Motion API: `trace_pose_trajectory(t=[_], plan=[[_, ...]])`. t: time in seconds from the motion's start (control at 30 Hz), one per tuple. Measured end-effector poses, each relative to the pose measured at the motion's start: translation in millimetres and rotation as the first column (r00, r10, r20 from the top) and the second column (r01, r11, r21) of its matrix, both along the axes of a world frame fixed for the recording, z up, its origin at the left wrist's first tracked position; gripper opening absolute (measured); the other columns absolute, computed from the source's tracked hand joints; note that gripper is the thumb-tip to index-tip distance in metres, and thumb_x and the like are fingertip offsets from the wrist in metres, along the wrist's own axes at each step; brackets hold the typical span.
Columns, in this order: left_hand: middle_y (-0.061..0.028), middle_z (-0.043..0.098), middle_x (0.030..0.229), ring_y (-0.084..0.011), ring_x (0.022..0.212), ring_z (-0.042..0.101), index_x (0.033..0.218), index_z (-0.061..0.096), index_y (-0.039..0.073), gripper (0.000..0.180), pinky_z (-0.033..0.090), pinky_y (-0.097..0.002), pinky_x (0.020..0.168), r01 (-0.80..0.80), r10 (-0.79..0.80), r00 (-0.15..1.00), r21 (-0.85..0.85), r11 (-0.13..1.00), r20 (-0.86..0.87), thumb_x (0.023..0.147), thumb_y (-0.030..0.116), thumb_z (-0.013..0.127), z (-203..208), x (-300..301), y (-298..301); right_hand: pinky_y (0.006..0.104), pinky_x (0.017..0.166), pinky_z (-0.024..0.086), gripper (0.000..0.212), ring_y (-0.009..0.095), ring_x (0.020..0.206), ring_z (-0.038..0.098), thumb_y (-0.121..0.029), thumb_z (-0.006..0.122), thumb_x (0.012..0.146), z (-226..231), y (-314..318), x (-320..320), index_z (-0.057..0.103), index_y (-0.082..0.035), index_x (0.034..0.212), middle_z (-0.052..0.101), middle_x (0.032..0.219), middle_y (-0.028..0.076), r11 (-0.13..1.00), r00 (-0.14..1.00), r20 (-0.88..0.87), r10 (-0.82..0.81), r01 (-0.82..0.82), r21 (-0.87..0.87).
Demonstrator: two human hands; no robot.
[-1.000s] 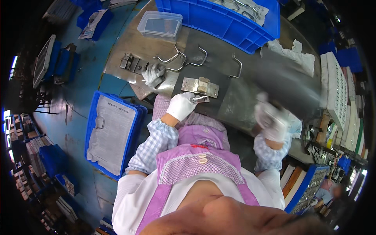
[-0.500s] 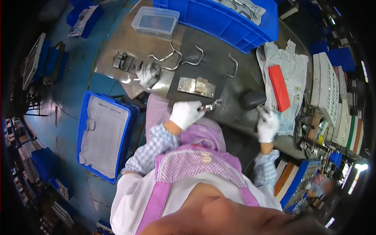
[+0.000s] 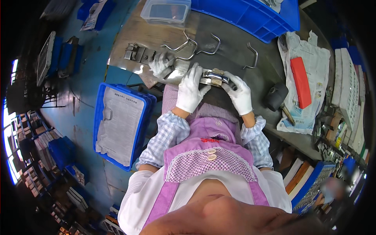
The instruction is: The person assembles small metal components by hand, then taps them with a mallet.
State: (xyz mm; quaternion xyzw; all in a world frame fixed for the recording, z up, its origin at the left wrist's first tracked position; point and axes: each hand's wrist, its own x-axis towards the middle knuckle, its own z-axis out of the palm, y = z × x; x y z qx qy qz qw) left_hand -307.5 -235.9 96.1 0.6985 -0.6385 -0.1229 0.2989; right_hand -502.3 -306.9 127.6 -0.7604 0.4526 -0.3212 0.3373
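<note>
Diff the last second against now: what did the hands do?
The right hand came in from the right, away from the mallet, to the metal hinge part. The left hand closed on its other end, so both now grip it. The bent metal hooks and spare glove stayed put.

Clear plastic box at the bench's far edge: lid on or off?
On. The clear box shows a flat lid seated across its top, corners flush; contents cannot be made out.

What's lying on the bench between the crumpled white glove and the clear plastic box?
In the head view, bent metal hooks lie between the crumpled glove and the clear box; the rest is bare bench.
</note>
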Motion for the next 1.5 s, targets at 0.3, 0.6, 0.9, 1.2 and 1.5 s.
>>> trace_pose_trajectory(t=[0.3,0.6,0.9,1.2,1.5], plan=[[-0.0256,0.042,0.154,-0.0452,0.131,0.050,0.149,0.039,-0.001,0.083,0.044,-0.0489,0.108,-0.038,0.038,0.999,-0.055,0.998,0.001,0.081,0.025,0.080,-11.6,-5.0,-4.1,0.0419,0.093,0.051,0.041,0.031,0.106,0.065,-0.020,0.078,0.086,-61.9,17.9,-13.0,0.071,-0.011,0.125,0.066,0.128,0.011,0.951,0.986,0.002,-0.168,0.163,-0.263],[-0.0243,0.049,0.149,-0.0432,0.127,0.055,0.145,0.045,0.001,0.073,0.046,-0.0478,0.106,-0.033,0.020,0.994,-0.121,0.992,-0.109,0.085,0.025,0.078,-36.1,6.3,5.9,0.0422,0.091,0.051,0.052,0.032,0.107,0.063,-0.022,0.081,0.080,-60.0,19.0,-18.9,0.068,-0.010,0.129,0.063,0.134,0.010,0.963,0.989,-0.068,-0.133,0.113,-0.243],[-0.0131,0.065,0.119,-0.0380,0.102,0.065,0.119,0.060,0.007,0.059,0.053,-0.0471,0.084,-0.010,0.008,1.000,-0.343,0.939,-0.007,0.073,0.034,0.085,-30.2,19.4,-31.3,0.0388,0.091,0.053,0.057,0.030,0.103,0.067,-0.024,0.089,0.070,-67.7,5.0,-7.6,0.072,-0.011,0.123,0.069,0.121,0.008,0.950,0.971,0.090,-0.223,0.237,-0.203],[-0.0165,0.067,0.102,-0.0351,0.096,0.067,0.104,0.073,0.003,0.057,0.053,-0.0443,0.084,-0.142,0.150,0.968,0.056,0.988,-0.203,0.071,0.047,0.087,-2.9,29.2,-54.8,0.0324,0.092,0.053,0.051,0.021,0.103,0.067,-0.021,0.088,0.078,-65.3,-14.5,3.8,0.072,-0.007,0.125,0.070,0.115,0.008,0.963,0.933,0.253,-0.256,0.224,0.147],[-0.0174,0.070,0.098,-0.0352,0.093,0.068,0.097,0.067,0.000,0.058,0.053,-0.0415,0.082,-0.150,0.192,0.958,0.199,0.968,-0.213,0.069,0.046,0.089,3.6,33.3,-60.0,0.0329,0.092,0.053,0.051,0.022,0.103,0.068,-0.021,0.086,0.081,-61.7,-11.4,3.4,0.071,-0.005,0.127,0.069,0.115,0.009,0.944,0.909,0.307,-0.281,0.204,0.261]])
